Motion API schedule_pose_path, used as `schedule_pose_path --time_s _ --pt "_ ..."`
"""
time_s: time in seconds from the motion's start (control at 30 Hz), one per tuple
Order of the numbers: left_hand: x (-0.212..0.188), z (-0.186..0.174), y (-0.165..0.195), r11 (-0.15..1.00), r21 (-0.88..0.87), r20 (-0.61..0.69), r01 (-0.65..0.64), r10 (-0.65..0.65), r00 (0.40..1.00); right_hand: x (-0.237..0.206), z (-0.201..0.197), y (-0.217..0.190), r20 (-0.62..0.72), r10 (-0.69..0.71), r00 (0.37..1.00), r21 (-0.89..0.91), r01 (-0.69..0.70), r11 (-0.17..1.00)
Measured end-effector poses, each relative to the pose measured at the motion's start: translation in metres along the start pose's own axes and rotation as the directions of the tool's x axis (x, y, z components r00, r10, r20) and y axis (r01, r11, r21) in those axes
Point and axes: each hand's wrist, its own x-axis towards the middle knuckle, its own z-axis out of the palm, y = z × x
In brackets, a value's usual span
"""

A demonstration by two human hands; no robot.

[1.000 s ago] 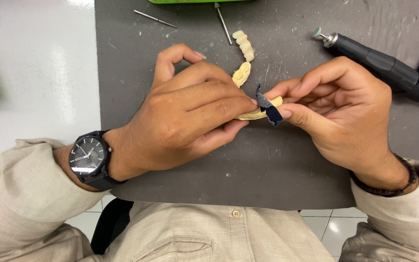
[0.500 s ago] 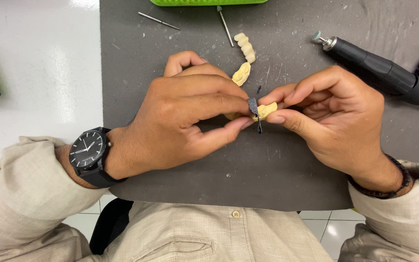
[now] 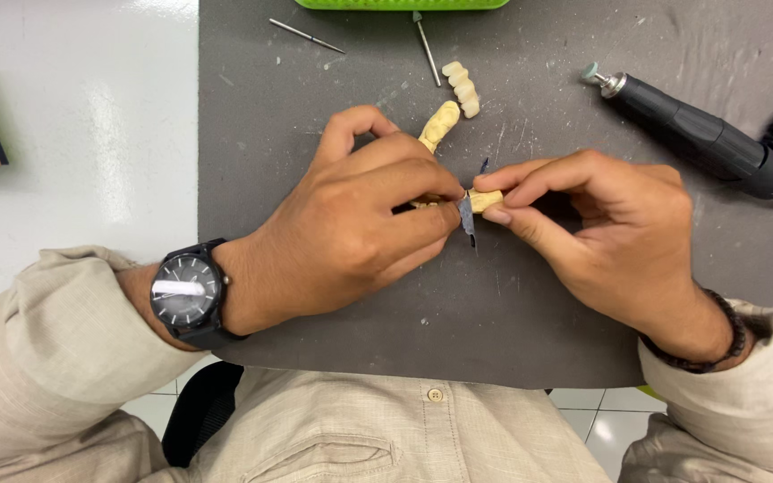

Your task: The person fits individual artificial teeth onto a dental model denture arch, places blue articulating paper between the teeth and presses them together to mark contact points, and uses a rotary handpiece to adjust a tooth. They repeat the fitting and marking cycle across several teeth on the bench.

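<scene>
Over the matte grey mat (image 3: pixel 315 107), the left hand (image 3: pixel 351 237) and right hand (image 3: pixel 610 233) pinched a small cream tooth model (image 3: pixel 485 199) between fingertips, a thin dark strip (image 3: pixel 467 215) pressed against it.

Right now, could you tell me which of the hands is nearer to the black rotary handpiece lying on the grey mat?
The right hand. It sits just below and left of the handpiece, apart from it. The left hand is farther off, across the small cream piece both hands pinch.

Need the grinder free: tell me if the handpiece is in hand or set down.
Set down: the black handpiece lies on the grey mat, apart from both hands.
</scene>
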Motion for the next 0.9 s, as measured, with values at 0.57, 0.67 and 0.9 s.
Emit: schedule_pose_path --time_s 0.57,0.67,0.9 --pt "-0.006 0.010 0.000 0.998 0.058 -0.043 -0.014 0.016 0.999 0.005 0.020 -0.028 -0.033 -0.338 0.940 -0.537 0.269 0.800" --pt "-0.005 0.010 0.002 0.998 0.054 -0.048 -0.008 0.010 0.999 0.004 0.021 -0.028 -0.043 -0.358 0.933 -0.528 0.283 0.801" --pt "-0.005 0.008 0.004 1.000 0.014 -0.038 0.019 -0.018 0.999 -0.004 0.019 -0.020 -0.049 -0.306 0.951 -0.492 0.244 0.836"
